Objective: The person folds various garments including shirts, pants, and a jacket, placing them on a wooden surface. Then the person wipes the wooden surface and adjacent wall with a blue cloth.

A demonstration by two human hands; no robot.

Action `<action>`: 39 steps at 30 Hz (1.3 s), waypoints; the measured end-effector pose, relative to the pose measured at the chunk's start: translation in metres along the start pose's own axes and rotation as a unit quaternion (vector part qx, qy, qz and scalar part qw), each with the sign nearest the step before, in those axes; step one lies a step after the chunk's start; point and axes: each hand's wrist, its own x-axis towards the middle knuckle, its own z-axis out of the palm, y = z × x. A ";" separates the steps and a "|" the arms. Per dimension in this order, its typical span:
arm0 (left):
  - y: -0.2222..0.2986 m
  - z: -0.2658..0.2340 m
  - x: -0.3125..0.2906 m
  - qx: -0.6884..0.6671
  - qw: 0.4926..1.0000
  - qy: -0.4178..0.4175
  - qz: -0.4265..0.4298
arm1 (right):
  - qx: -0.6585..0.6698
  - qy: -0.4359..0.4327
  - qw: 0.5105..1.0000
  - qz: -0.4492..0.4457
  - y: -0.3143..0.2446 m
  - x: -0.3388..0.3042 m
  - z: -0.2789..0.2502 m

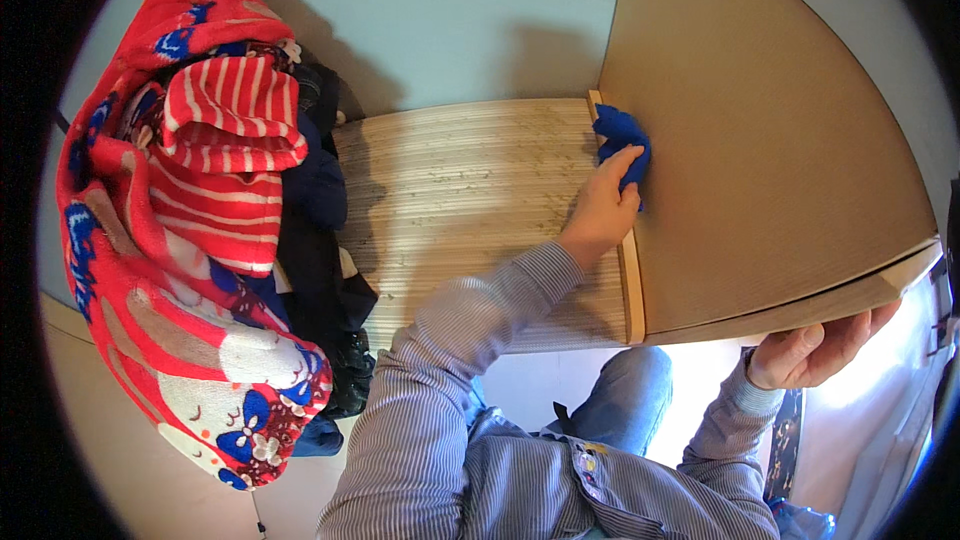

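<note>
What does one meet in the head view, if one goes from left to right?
Clothes → ribbed board → blue cloth with the left hand on it → brown panel with the right hand at its lower edge.

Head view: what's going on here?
The person's left hand holds a blue cloth at the wooden strip along the foot of a large brown panel. The right hand is at the panel's near edge; how firmly it grips is unclear. Small dark specks dot the pale striped surface left of the strip, with a pile of clothes heaped at its left end.
</note>
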 end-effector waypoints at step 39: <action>0.056 -0.319 0.186 0.513 0.645 0.501 0.263 | -0.161 0.118 0.977 0.077 0.026 -0.048 -0.040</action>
